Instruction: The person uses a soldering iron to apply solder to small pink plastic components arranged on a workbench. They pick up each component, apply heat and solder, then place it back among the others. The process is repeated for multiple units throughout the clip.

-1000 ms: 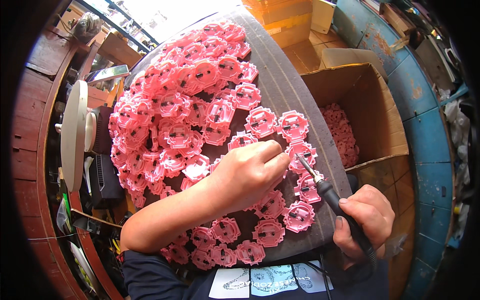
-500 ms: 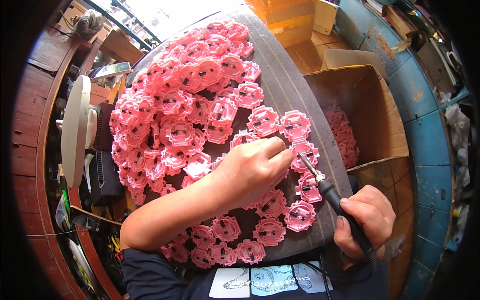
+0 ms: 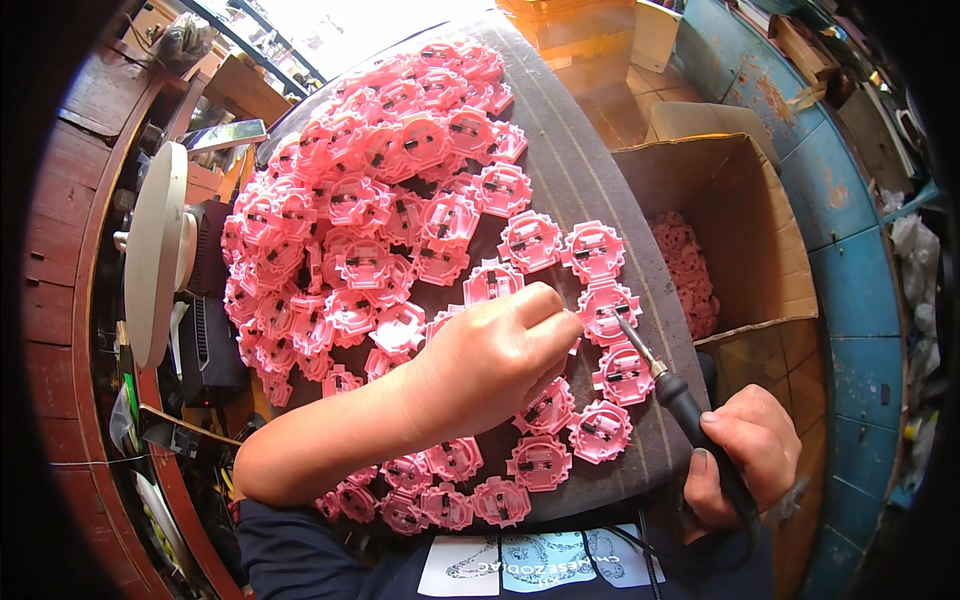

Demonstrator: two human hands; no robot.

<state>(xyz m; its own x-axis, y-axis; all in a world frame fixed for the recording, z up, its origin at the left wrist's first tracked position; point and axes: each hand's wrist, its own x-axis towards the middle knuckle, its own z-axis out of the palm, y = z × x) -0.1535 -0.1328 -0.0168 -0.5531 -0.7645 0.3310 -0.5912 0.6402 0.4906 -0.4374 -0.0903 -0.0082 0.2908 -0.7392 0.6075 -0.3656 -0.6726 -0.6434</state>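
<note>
In my right hand is a soldering iron with a black handle, its metal tip pointing up and left. That tip lies over the right side of a round pink plastic part with small black pieces in it. My left hand is closed just left of this part, fingers pinched together. Whatever those fingers hold is hidden behind the hand. Similar pink parts lie in a curved row near my hands, including one below the iron. My left forearm covers some of them.
A large heap of pink parts covers the left and far side of the dark grey table. Right of it stands an open cardboard box with more pink pieces inside. A round white disc-shaped object stands at the left.
My right hand and the soldering iron have shifted slightly right and down, the tip moving toward the part's right edge. My left hand has moved slightly left and remains closed.
</note>
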